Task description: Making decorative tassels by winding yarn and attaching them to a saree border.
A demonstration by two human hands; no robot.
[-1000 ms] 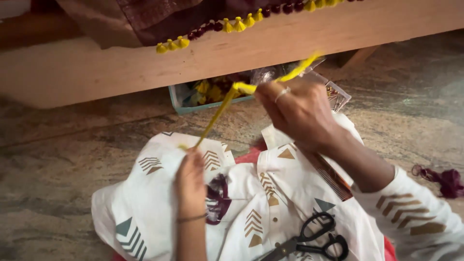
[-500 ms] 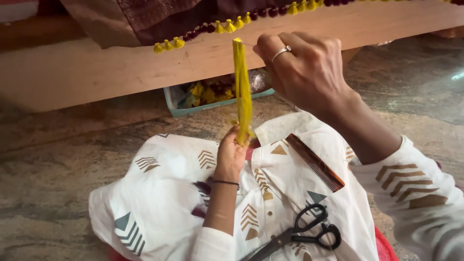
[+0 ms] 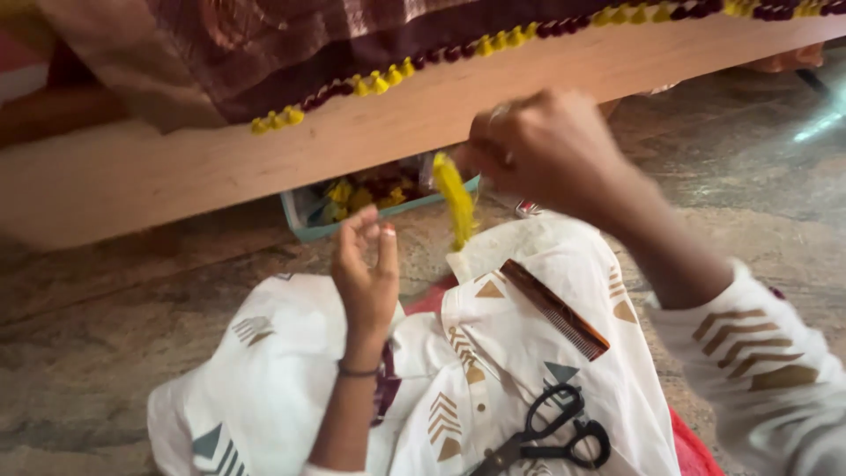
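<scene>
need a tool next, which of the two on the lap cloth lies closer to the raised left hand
The brown comb, lying just right of the left hand; the black scissors sit lower, nearer the camera.

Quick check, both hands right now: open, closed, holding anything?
Left hand: open, fingers raised, holding nothing, just beside the yellow thread bundle.
Right hand: closed, pinching the top of the yellow thread bundle, which hangs below it.

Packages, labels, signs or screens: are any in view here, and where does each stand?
No labels, signs or screens show.
Teal tray: the nearest to a package, a shallow box on the floor under the wooden ledge, beyond the left hand, filled with yellow and dark bits.
</scene>
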